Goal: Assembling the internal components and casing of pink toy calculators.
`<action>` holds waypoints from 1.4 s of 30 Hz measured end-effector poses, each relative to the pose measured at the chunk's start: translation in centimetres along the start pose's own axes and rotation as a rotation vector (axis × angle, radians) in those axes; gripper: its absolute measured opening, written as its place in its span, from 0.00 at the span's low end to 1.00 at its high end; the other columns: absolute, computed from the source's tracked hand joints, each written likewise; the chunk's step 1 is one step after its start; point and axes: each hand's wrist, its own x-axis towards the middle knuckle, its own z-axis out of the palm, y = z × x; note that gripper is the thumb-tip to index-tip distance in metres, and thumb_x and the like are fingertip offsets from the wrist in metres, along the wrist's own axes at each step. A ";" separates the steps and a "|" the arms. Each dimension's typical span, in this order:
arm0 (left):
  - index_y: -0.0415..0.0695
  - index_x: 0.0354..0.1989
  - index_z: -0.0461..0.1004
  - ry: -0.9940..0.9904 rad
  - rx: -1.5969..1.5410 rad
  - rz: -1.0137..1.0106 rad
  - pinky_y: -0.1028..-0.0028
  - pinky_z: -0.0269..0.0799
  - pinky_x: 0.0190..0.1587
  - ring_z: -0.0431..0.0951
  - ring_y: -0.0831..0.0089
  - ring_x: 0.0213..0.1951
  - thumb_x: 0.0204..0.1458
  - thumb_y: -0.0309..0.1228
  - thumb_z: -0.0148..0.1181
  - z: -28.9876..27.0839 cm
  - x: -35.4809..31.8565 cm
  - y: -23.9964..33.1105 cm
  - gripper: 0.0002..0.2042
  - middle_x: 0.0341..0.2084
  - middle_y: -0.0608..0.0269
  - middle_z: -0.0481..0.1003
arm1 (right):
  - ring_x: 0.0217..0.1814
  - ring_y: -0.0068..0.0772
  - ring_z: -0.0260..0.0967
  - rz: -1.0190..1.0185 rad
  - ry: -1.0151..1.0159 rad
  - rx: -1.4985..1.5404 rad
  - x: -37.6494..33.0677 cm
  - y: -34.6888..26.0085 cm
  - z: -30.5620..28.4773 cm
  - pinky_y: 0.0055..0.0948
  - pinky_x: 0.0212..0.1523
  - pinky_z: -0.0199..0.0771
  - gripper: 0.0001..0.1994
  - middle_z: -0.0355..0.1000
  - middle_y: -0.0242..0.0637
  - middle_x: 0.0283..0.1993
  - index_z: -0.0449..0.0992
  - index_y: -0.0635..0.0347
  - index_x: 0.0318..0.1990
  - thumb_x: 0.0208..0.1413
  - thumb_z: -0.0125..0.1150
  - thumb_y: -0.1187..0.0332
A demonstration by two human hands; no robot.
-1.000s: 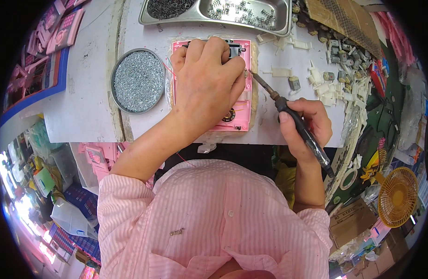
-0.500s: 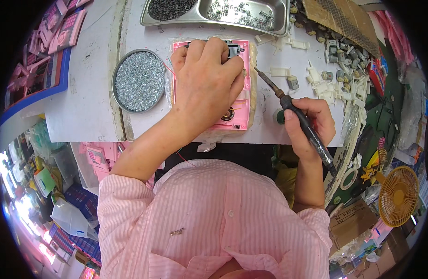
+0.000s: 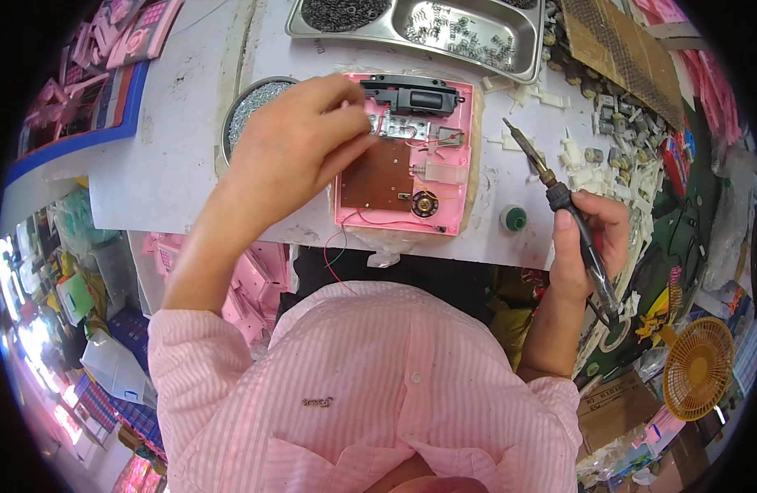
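Observation:
My right hand point(image 3: 570, 269) grips a soldering iron point(image 3: 560, 195), its metal tip pointing up and left, apart from the pink plastic casing point(image 3: 467, 177). My left hand point(image 3: 292, 144) is over the casing's left edge, fingers curled together by the red wires; what they pinch is hidden. Inside the casing lie a brown circuit board point(image 3: 377, 177), a black plastic part point(image 3: 415, 99) along the top, a metal strip point(image 3: 399, 127), a small motor point(image 3: 450, 137) and a round black speaker-like part point(image 3: 425, 203). Thin red and green wires hang over its lower edge.
A round tin of small silvery pieces point(image 3: 251, 111) sits partly behind my left hand. Beyond the casing stands a metal tray point(image 3: 530, 70) with springs. White plastic parts and motors point(image 3: 616, 156) pile up at right. A small green-topped jar point(image 3: 514, 218) stands near the front edge.
My left hand has drawn back leftward off the casing, uncovering the circuit board and the parts inside. The soldering iron stays in my right hand. The whole view has shifted slightly.

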 end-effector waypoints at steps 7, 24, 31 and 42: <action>0.35 0.36 0.77 0.221 -1.021 -0.590 0.86 0.68 0.26 0.75 0.87 0.24 0.56 0.21 0.64 5.6 0.9 3.0 0.03 0.27 0.69 0.78 | 0.41 0.18 0.73 0.175 -0.085 0.238 1.6 -1.1 5.8 0.16 0.40 0.71 0.22 0.77 0.37 0.45 0.69 0.65 0.57 0.55 0.67 0.79; 0.38 0.36 0.78 0.146 -0.964 -0.485 0.78 0.70 0.36 0.74 0.80 0.32 0.55 0.25 0.65 5.3 0.0 1.7 0.05 0.30 0.69 0.76 | 0.42 0.18 0.73 0.160 -0.102 0.224 2.7 -0.2 10.1 0.15 0.36 0.72 0.27 0.74 0.33 0.43 0.68 0.61 0.61 0.52 0.67 0.81; 0.39 0.30 0.77 0.279 -0.317 -0.266 0.69 0.71 0.36 0.74 0.63 0.33 0.46 0.27 0.67 5.9 1.0 0.7 0.06 0.31 0.59 0.70 | 0.32 0.15 0.65 -0.061 -0.147 0.014 1.8 -0.5 4.3 0.15 0.32 0.64 0.18 0.74 0.34 0.38 0.74 0.68 0.50 0.52 0.71 0.78; 0.43 0.27 0.79 0.284 -0.279 -0.284 0.63 0.75 0.36 0.78 0.59 0.33 0.46 0.30 0.65 6.2 0.9 0.2 0.04 0.34 0.60 0.74 | 0.25 0.18 0.61 -0.062 -0.230 -0.077 1.5 0.6 4.5 0.18 0.24 0.53 0.14 0.72 0.32 0.28 0.77 0.65 0.43 0.51 0.73 0.72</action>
